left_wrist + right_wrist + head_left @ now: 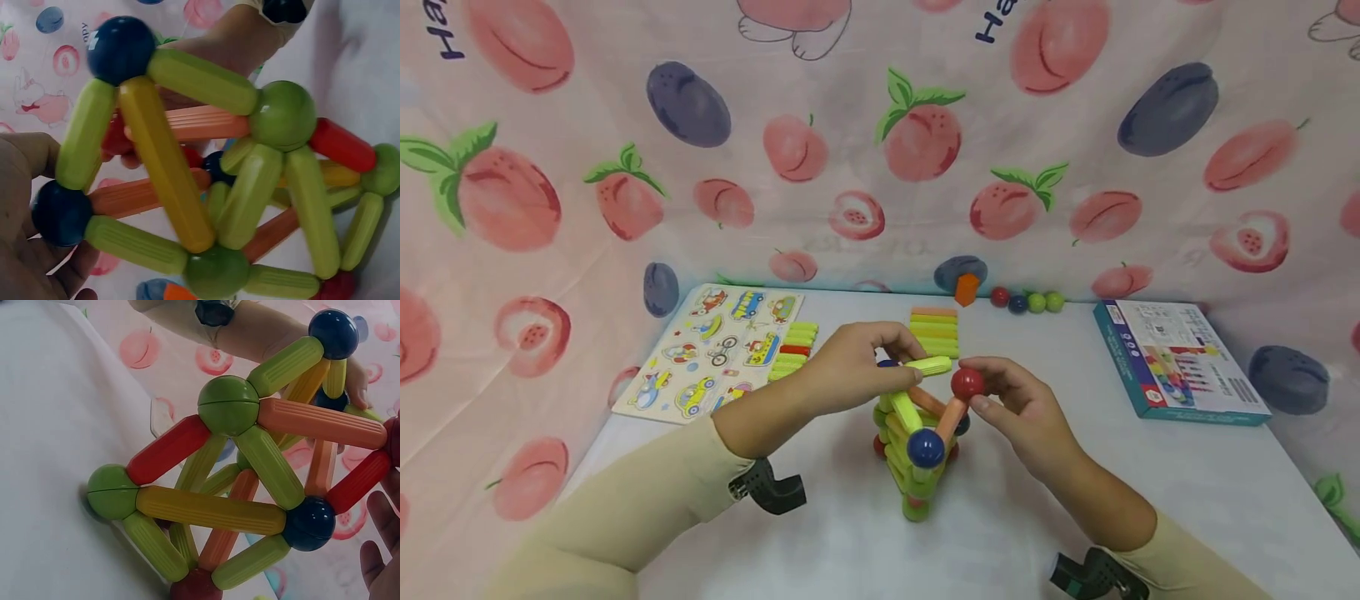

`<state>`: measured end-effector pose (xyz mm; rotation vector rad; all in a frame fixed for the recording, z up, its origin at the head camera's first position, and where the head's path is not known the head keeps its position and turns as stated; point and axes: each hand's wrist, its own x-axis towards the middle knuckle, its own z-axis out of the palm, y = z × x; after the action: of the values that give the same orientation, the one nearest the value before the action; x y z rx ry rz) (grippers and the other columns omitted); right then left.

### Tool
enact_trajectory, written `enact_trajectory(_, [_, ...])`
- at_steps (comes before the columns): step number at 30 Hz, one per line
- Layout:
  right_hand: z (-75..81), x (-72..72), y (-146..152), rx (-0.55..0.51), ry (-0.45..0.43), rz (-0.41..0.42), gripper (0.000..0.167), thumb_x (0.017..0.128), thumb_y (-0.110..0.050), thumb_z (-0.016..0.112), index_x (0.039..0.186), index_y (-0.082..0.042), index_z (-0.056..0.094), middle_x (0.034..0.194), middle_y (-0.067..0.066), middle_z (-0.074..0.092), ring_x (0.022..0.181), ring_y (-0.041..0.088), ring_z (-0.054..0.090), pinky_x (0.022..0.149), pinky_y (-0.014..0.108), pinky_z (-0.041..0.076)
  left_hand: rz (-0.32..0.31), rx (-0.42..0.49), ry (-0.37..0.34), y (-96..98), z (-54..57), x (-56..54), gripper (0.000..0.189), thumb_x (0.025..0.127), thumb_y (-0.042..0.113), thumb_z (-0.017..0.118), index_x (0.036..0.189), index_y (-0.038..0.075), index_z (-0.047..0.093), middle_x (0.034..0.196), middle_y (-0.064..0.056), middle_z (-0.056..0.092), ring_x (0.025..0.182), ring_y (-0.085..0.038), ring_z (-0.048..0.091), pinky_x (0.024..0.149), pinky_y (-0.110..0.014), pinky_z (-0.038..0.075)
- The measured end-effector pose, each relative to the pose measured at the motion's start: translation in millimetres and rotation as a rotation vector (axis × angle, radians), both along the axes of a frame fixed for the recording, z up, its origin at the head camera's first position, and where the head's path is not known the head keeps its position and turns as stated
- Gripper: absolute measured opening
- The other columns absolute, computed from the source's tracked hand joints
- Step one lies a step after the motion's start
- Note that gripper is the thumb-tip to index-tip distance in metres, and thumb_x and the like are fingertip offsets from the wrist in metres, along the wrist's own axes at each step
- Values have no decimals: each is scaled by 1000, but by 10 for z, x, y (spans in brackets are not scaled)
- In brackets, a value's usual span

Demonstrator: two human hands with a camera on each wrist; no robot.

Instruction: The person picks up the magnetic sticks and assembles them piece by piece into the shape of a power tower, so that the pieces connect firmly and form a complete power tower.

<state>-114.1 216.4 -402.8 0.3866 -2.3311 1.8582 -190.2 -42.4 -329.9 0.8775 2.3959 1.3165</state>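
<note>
A magnetic stick-and-ball frame (917,467) of green, yellow, orange and red rods stands at the table's middle. My left hand (842,367) is at its top, pinching a light green rod (931,366) between thumb and fingers, beside a blue ball (61,212). My right hand (1026,412) holds a red ball (967,383) with thumb and fingertips. An orange rod (952,419) joins that ball to a nearer blue ball (926,448). In the right wrist view, a red rod (359,481) also reaches the red ball. The left fingertips are partly hidden in the wrist views.
Behind the frame lie rows of rods (935,329), several balls (1036,302) and an orange piece (967,288). A picture board (700,350) with more rods (793,351) is at left. A teal-edged box (1180,358) lies at right. Fruit-printed cloth (850,167) hangs behind.
</note>
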Motion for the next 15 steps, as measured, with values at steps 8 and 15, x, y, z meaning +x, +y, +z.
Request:
enact_trajectory(8, [-23, -3, -10, -50, -6, 24, 35, 105, -6, 64, 140, 0, 63, 129, 6, 69, 117, 23, 64, 99, 26, 56, -11, 62, -4, 0, -140, 47, 16, 96, 21, 75, 112, 22, 77, 104, 5, 70, 105, -19, 61, 89, -40, 56])
enact_trajectory(15, [-43, 14, -29, -78, -39, 8, 38, 107, -9, 63, 144, -2, 61, 136, 11, 66, 122, 24, 62, 101, 28, 55, -53, 50, -35, 1, -163, 32, 18, 99, 24, 72, 116, 20, 77, 106, 6, 71, 107, -18, 62, 92, -39, 56])
